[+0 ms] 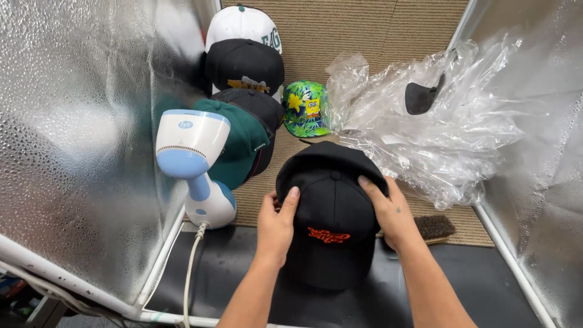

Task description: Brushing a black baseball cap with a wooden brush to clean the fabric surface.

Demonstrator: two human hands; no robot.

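My fingers [290, 200] are spread and pressed against the black cloth baseball cap with orange embroidered lettering [333, 212], one hand on each side, so the crown keeps its shape while I steady it.

At the far left stands the crinkled silver reflective wall [79, 140], and just beside it the white and pale-blue handheld garment steamer [194, 164] rests upright on its base, its white cord [189, 267] trailing down toward me. Behind it a row of caps leans in a stack: a dark green one [243, 143], black ones, and a white one [242, 24] at the back.

My left hand [276, 228] cups the cap's left side, thumb up along the crown. The cap sits brim toward me, half on the black mat [225, 273], half on the tan ribbed carpet [340, 36]. My right hand [392, 212] grips the right side, fingers over the top seam.

Beyond sits a small green floral cap with a yellow cartoon figure [306, 109], then a heap of clear crumpled plastic wrap [437, 121], and a dark bristle brush [436, 228] just beside my right wrist.
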